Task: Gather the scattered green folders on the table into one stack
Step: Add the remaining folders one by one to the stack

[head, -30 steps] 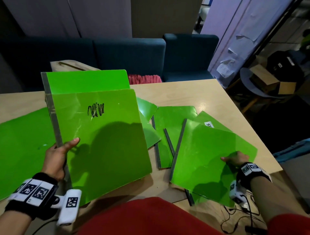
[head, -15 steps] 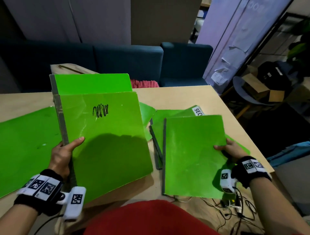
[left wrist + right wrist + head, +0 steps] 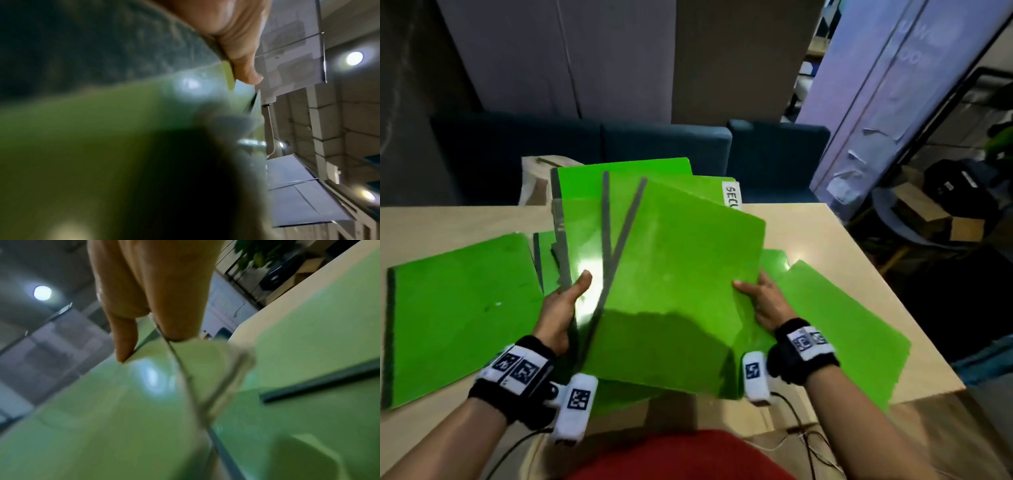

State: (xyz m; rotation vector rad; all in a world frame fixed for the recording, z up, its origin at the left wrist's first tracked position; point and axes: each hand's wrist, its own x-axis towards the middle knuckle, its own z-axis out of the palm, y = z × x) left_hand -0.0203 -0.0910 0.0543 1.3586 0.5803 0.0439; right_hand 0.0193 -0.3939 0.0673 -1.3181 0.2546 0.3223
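Left hand (image 3: 561, 310) and right hand (image 3: 765, 301) each pinch an edge of the fanned green folders (image 3: 671, 274) raised above the table (image 3: 822, 226); fingers beneath are hidden. Wrist views blurred.

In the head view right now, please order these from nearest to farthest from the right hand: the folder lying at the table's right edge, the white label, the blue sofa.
1. Right-edge folder, beside the right hand.
2. White label, up on the held folders.
3. Blue sofa, behind the table.
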